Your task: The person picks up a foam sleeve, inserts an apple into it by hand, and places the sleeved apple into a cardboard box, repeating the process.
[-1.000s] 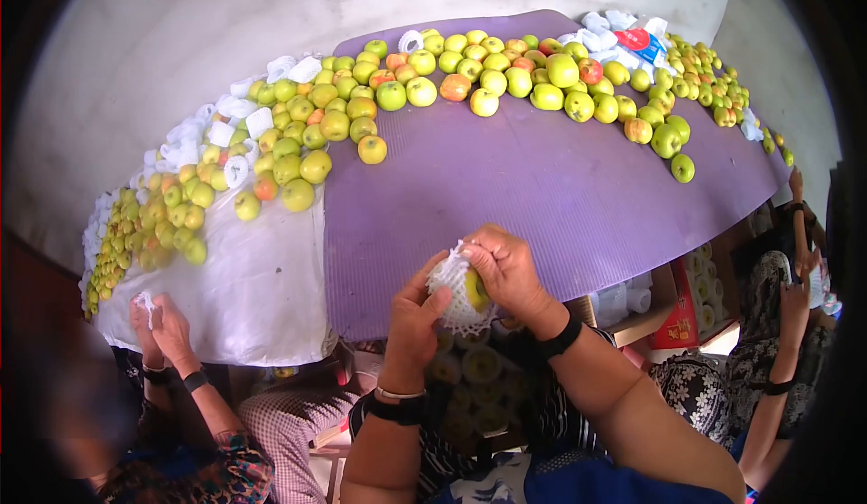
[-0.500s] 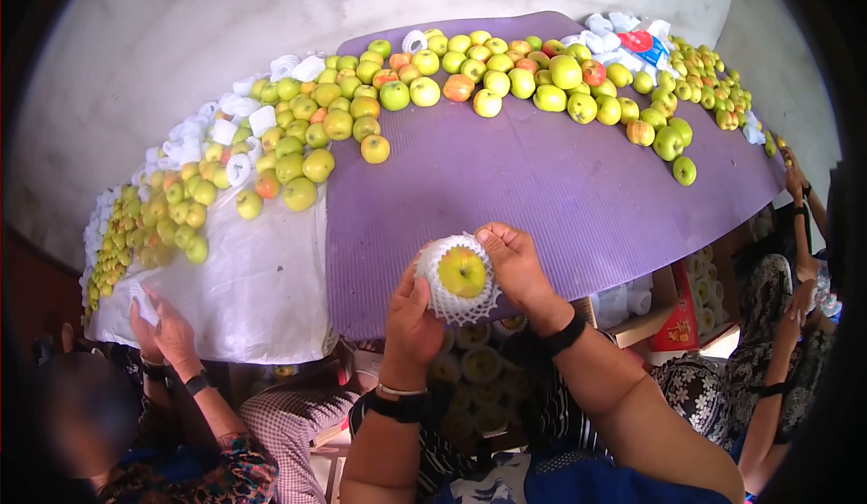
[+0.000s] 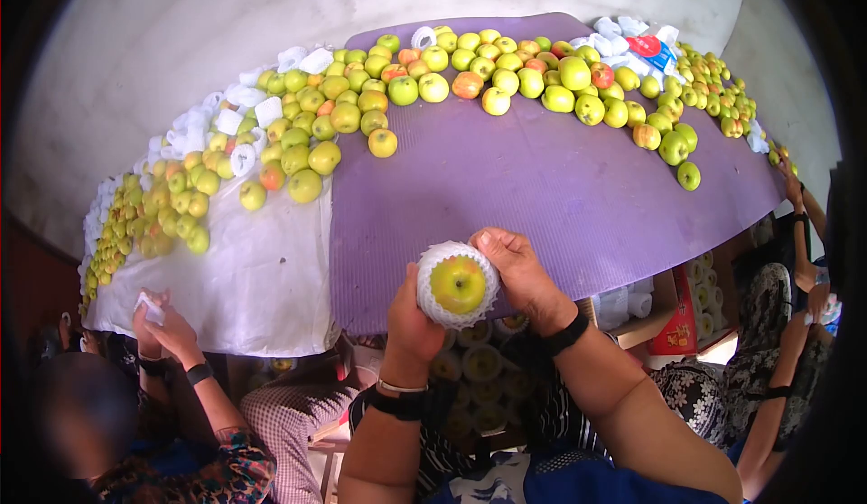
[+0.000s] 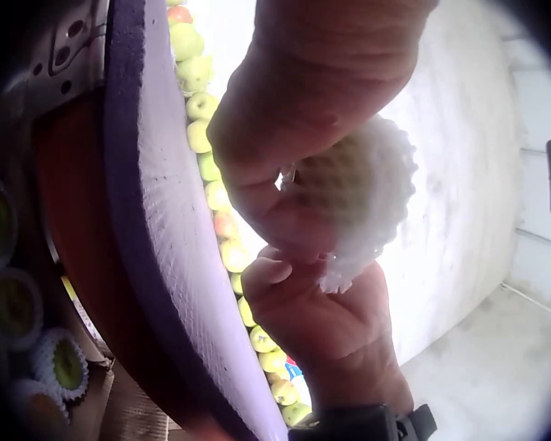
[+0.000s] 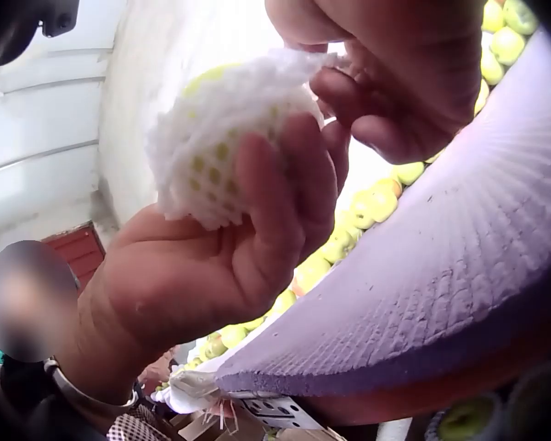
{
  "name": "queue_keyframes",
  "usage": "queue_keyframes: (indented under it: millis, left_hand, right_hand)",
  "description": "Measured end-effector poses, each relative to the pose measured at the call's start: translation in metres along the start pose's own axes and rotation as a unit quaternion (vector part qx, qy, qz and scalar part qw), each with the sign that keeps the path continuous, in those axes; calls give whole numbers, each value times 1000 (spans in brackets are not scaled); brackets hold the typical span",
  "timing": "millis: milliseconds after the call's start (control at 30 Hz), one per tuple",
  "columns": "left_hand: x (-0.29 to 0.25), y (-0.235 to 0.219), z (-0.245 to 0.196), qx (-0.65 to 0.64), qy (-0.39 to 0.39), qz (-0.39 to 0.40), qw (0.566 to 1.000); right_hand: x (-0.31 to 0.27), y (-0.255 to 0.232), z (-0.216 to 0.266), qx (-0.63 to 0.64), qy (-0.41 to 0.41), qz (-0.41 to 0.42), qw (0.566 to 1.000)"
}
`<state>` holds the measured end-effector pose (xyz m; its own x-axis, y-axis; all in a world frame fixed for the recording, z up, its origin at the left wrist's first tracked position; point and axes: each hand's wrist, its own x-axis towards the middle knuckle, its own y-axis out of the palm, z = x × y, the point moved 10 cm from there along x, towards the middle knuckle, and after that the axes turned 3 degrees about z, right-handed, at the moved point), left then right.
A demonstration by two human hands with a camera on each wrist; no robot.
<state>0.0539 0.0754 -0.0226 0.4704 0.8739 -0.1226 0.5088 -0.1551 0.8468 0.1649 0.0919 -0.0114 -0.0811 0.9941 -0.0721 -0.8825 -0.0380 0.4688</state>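
A yellow-green apple (image 3: 458, 284) sits inside a white foam net sleeve (image 5: 179, 175), its stem end showing through the round opening in the head view. My left hand (image 3: 413, 325) holds the sleeved apple from the left and below, fingers curled round the net in the right wrist view. On the other side, my right hand (image 3: 515, 269) pinches the sleeve's edge between thumb and fingers. Both hands are raised over the near edge of the purple mat (image 3: 533, 179). In the left wrist view my left hand (image 4: 312, 110) hides part of the apple.
Loose apples (image 3: 346, 117) lie heaped along the table's far side, with white foam sleeves (image 3: 190, 129) behind them. Below the table edge are sleeved apples (image 3: 481, 364) and an open carton (image 3: 655, 310). Another person's hands (image 3: 163, 323) work at the left; someone else sits at right.
The foam sleeve, earlier partly covering the tilted apple, now sits evenly round it. The apple has turned to face up toward the head camera. My right hand has stayed at the sleeve's edge.
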Motion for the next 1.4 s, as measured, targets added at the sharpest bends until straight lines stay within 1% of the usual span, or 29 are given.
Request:
queue_keyframes:
  millis: [67,100,200,233,267,300,333,400,433,467,500,567,633,700,733,767,800,833,867,900,933,1000,1033,1100,1167,1233,1300,1333,1400]
  left_hand:
    - [-1,-8,-5,103,11,-28,994]
    - [-1,-6,-6,102,11,-28,994]
    - [-3,-9,-2,89,-19,-63,994]
    - [-2,-9,-3,146,-15,-41,988]
    - [-2,-7,-3,202,-10,-18,979]
    - [-2,-6,-4,202,-10,-19,979]
    - [-3,-6,-4,184,-11,-27,983]
    - [-2,-7,-3,165,-13,-37,985]
    - [-2,-10,-2,99,-11,-53,994]
    - [-2,-13,-1,32,-9,-68,997]
    - [-1,-17,0,31,-7,-70,997]
    - [2,-19,-4,-30,22,-55,998]
    - [6,-21,-7,-50,36,-56,996]
    - [6,-20,-11,-70,49,-56,995]
    - [5,-17,-12,-88,52,-38,994]
    - [5,-13,-13,-105,54,-21,993]
    - [5,-15,-12,-106,54,-20,993]
    - [7,-18,-12,-127,59,-13,990]
    - [8,-19,-13,-148,65,-6,987]
    - [8,-19,-13,-148,66,-6,987]
    - [7,-18,-14,-160,69,-1,985]
    - [6,-18,-15,-172,74,4,982]
    - [7,-17,-14,-176,74,18,981]
    - [8,-17,-13,-180,76,33,980]
    - [9,-16,-13,-200,78,46,976]
    - [9,-16,-12,-191,75,40,978]
    - [7,-12,-11,-184,71,33,980]
    - [6,-10,-12,-171,75,19,982]
    - [5,-9,-13,-159,79,4,984]
  right_hand:
    - [1,4,2,-10,-6,14,1000]
    - [1,6,4,-19,-13,27,999]
    - [2,6,7,-12,-32,33,999]
    - [3,7,6,-12,-31,33,999]
    - [3,3,-3,-11,6,8,1000]
    - [4,-1,-11,-9,44,-16,999]
    - [5,0,-13,-9,44,-16,999]
    - [5,-7,-26,5,73,-53,996]
    - [6,-7,-30,5,74,-51,996]
    - [7,-8,-30,1,53,-47,998]
    - [7,-7,-28,-2,32,-43,999]
    - [6,-5,-27,19,33,-46,998]
    - [3,-4,-22,41,33,-51,997]
    - [-3,7,-20,101,80,-12,992]
    - [-3,8,-19,100,79,-11,992]
    - [-2,7,-11,41,49,-15,998]
    - [-2,6,-4,-19,19,-19,999]
    - [-2,5,-5,-20,19,-18,999]
    - [-3,6,-6,-53,17,-4,998]
    - [-3,8,-7,-86,15,11,996]
    - [-3,8,-8,-86,15,12,996]
    - [-4,8,1,-174,-40,1,984]
    - [-4,8,-3,-174,-40,2,984]
    - [-7,9,4,-226,-117,-14,967]
    - [-8,11,5,-220,-133,-13,966]
    - [-9,12,9,-214,-149,-11,965]
    - [-7,2,9,-148,-108,-22,983]
    - [-6,1,12,-150,-107,-21,983]
    - [-7,12,24,-135,-132,27,982]
